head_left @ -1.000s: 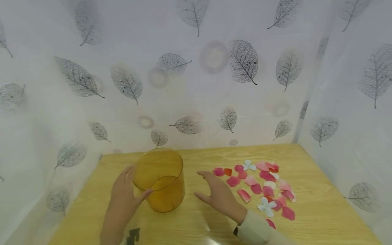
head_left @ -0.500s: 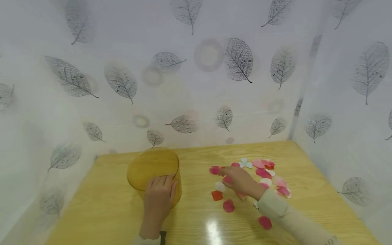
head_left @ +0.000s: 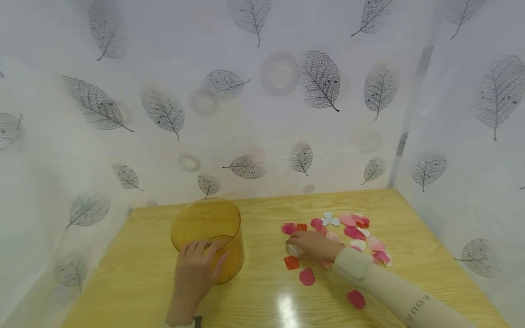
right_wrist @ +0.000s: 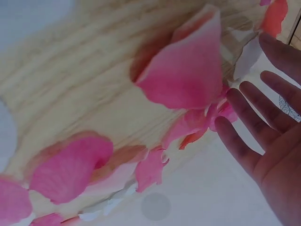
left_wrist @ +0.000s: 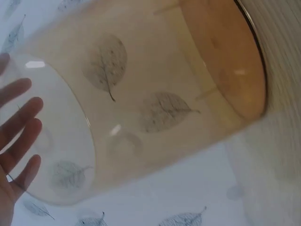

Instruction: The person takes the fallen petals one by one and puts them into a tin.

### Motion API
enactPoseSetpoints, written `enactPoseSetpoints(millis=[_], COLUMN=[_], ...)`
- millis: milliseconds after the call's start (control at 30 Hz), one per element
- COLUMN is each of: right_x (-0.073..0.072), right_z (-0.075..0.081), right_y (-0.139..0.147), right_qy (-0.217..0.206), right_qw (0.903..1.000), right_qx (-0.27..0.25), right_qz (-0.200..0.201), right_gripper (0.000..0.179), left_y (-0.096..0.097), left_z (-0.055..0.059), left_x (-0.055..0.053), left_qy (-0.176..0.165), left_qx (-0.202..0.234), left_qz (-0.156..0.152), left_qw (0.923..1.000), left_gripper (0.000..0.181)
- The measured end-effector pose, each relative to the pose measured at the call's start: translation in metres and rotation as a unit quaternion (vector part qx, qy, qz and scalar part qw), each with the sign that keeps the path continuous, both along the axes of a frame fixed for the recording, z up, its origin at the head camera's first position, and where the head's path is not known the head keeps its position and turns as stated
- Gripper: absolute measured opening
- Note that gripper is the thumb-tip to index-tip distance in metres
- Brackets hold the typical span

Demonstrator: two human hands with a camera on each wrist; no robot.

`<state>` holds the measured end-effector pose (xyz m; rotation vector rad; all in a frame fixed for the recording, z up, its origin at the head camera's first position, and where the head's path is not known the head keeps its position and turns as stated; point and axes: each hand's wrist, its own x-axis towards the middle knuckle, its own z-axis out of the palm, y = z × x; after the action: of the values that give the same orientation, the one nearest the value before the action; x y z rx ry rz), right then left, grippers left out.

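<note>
A person's left hand, its fingers apart, hung at the near side of a clear amber container that stood upright on a wood-grain table; whether the two touched could not be told. To the container's right, the person's right hand, fingers also parted, reached low among scattered pink, red and white petals, one white petal at its fingertips, contact unclear. Leaf-printed sheeting rose behind the container.
</note>
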<state>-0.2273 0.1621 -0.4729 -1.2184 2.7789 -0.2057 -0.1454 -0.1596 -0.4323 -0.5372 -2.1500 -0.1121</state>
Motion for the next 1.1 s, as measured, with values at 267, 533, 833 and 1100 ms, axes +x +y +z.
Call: enactPoseSetpoints(millis=[267,533,833,1100], right_x=[-0.014,-0.019,-0.023,-0.025], right_z=[-0.005,-0.001,-0.003,-0.007], right_y=[-0.001,-0.005,-0.003,-0.005], right_qy=[-0.033,-0.034,-0.010,-0.007], right_qw=[0.9994,0.9993,0.9992,0.9995], right_qx=[-0.005,-0.010,-0.020,-0.032], right_qz=[0.007,0.013,0.033,0.004], right_gripper=[0.029,0.030,0.023,0.022], left_y=[-0.018,-0.018,-0.017,-0.014], left_z=[-0.005,-0.007,-0.001,0.010], left_x=[-0.003,-0.002,0.003,0.006], left_qy=[-0.023,-0.026,-0.062,-0.100], left_qx=[0.032,0.052,0.031,-0.017], left_qz=[-0.040,-0.041,-0.026,0.007], left_qw=[0.9984,0.9975,0.9972,0.9948], left_gripper=[0.050,0.044,0.027,0.028])
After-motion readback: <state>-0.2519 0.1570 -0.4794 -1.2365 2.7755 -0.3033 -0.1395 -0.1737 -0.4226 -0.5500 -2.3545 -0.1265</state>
